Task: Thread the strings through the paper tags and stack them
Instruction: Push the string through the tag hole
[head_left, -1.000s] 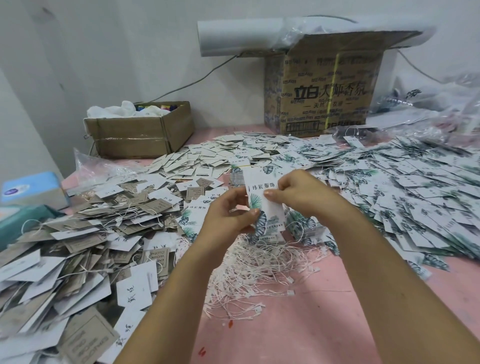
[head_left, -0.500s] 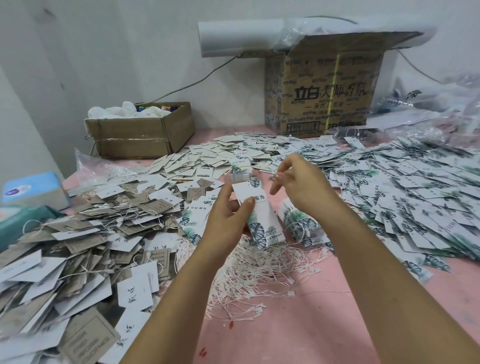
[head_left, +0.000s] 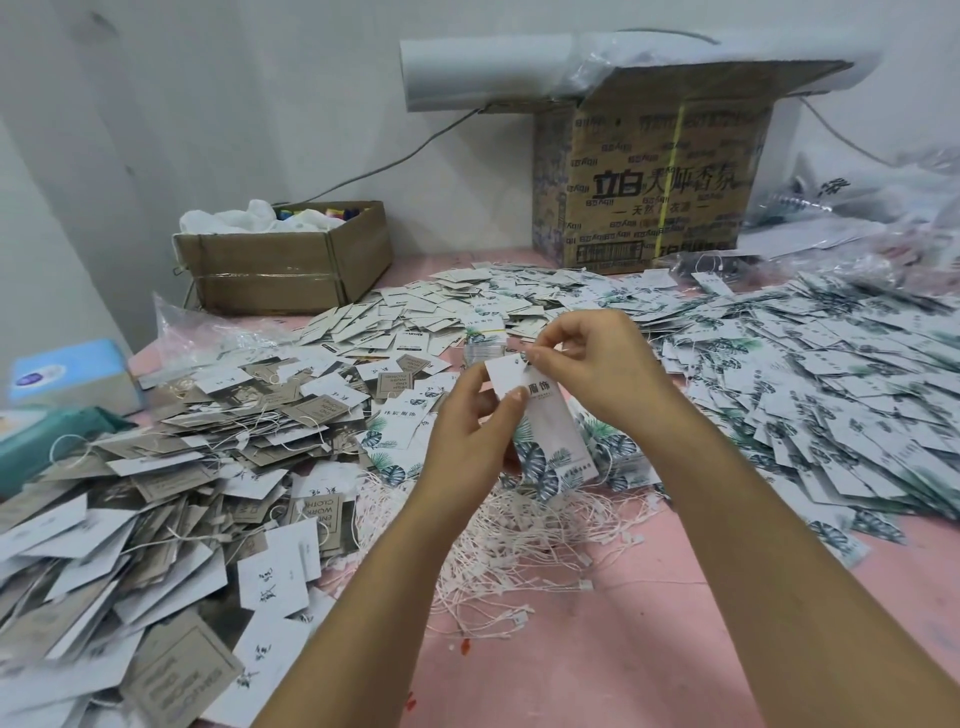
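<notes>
The left hand grips a white paper tag with green leaves by its long edge, thumb on the front, and holds it upright above the heap of loose strings on the pink table. The right hand pinches the tag's top edge near the hole; a string there is too thin to see. Leaf-printed tags lie to the right, grey tags to the left

Cardbd box w/ "立白 大师香氛"; held tag "服饰"; grey tags "WORK CLOTH".
</notes>
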